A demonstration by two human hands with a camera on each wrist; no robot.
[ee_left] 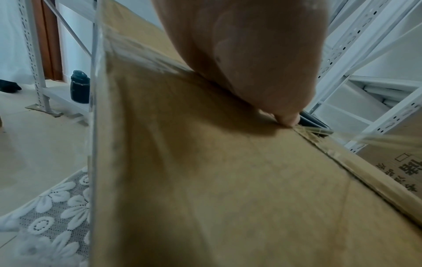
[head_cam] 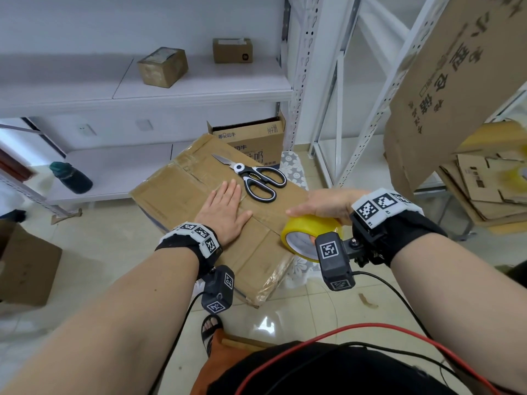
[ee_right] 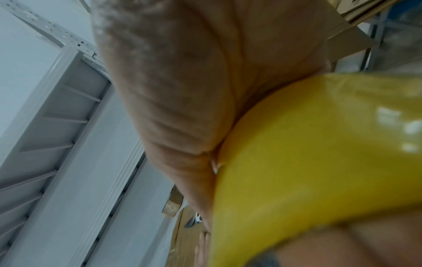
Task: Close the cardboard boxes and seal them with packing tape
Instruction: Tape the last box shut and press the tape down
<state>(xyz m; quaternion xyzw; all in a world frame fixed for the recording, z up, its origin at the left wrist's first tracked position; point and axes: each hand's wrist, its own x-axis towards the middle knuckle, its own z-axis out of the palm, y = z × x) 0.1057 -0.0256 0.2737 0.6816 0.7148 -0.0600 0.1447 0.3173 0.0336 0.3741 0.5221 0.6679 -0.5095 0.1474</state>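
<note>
Shelving (head_cam: 199,84) of white metal fills the background, carrying two small closed boxes, one of which bears a small dark square logo too small to read; cardboard box (head_cam: 199,195), the largest task item, sits in front of the person on what appears to be a stand draped in a flower-patterned lace cloth (head_cam: 293,169), its top flaps folded shut and meeting along a centre seam, with older clear tape visible on its edges; second box (head_cam: 251,138) stands behind it with flaps up, printed with Chinese characters only partly legible; large cardboard sheet (head_cam: 456,75) at upper right also carries bold Chinese print, upside down to the camera; left hand (head_cam: 225,215) lies flat, fingers straight, pressing the flaps down beside the seam; right hand (head_cam: 328,203) has its grip wrapped over the yellow tape roll (head_cam: 308,235), held at the near right edge of the box top; scissors (head_cam: 253,178), black-and-white handled, rest closed on the box beyond the left hand; by judgement, closing is done on this box and taping is only beginning, since a strand seems to stretch from the seam in the left wrist view, though blur leaves this uncertain; cutting and the open box behind remain
</note>
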